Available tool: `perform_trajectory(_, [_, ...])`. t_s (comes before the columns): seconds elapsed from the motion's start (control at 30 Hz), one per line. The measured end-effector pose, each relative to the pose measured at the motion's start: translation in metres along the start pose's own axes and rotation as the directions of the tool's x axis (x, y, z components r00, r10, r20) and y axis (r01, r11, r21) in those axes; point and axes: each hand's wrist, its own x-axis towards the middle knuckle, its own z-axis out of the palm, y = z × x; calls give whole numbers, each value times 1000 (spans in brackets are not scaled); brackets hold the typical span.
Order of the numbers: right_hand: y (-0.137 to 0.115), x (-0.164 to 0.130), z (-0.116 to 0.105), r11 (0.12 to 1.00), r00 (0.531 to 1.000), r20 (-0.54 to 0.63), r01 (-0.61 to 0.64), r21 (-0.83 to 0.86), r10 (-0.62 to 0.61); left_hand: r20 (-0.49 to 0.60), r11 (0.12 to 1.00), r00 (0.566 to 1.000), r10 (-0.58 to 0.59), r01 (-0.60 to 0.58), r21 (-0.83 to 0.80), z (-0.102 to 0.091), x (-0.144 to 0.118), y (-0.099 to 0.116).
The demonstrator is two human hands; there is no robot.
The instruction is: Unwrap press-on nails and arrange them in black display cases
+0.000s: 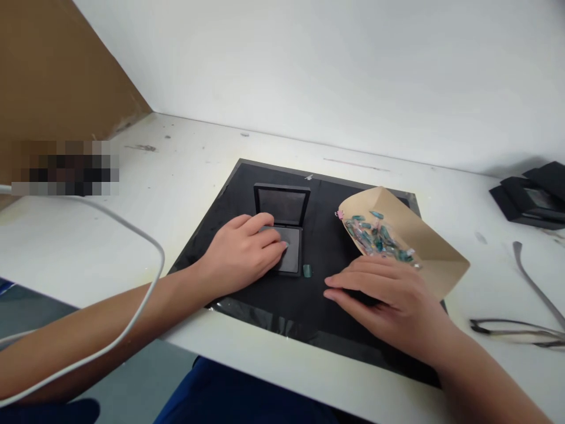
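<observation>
A small black hinged case (pixel 282 206) stands with its lid raised on a black mat (pixel 318 318). My left hand (pixel 241 250) lies over its grey inner plate (pixel 291 262), fingers curled and thumb pressed close; whatever they pinch is too small to name. Just right of the case is a flat green piece (pixel 307 271), apart from both hands. My right hand (pixel 388 300) hovers over the mat, its thumb and fingers stretched out with a gap between them. Behind it sits a folded tan paper tray (pixel 424 241), holding several blue-green crystal-like pieces (pixel 379 235).
A pink clip (pixel 339 214) is at the paper tray's left edge. Eyeglasses (pixel 521 330) lie at the right, below a black angular object (pixel 534 194). A white cable (pixel 154 247) crosses my left forearm. A brown panel (pixel 57 70) borders the white table (pixel 176 159).
</observation>
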Motion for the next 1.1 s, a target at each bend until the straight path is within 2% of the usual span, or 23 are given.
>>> perform_trajectory(0.07, [0,2,-2,999,998,-61,28,-34,-30,42,1000,999,11,-11,11,-6,-3,2])
perform_trajectory(0.13, [-1,3,-5,998,984,-175,31,-49,-40,109,998,993,37,-42,44,-13,-5,4])
perform_trajectory(0.2, [-1,3,-9,998,962,-274,8,-62,-25,165,994,984,61,-75,75,-18,-5,6])
perform_trajectory(0.27, [0,2,-12,996,948,-318,-24,-83,-4,193,994,979,61,-78,81,-20,-6,8])
perform_trajectory(0.53, [2,1,-15,989,954,-299,-44,-143,-1,142,1000,990,7,-6,-2,-17,1,-3])
perform_trajectory(0.73, [0,-1,-16,982,961,-275,-35,-185,-18,245,999,970,11,2,-51,-8,0,-9])
perform_trajectory(0.9, [-2,-3,-20,977,959,-282,-32,-209,-29,225,996,972,-74,82,-23,-5,-5,-6])
perform_trajectory(1.0, [1,-6,-21,969,915,-403,-96,-226,-3,210,996,974,-84,88,-8,-7,-7,-7])
perform_trajectory(1.03, [3,-7,-21,961,882,-471,-124,-246,-7,200,997,977,-78,82,-13,-8,-8,-8])
perform_trajectory(1.1, [8,-8,-24,935,781,-624,-213,-283,-11,168,996,983,-76,83,-31,-11,-9,-9])
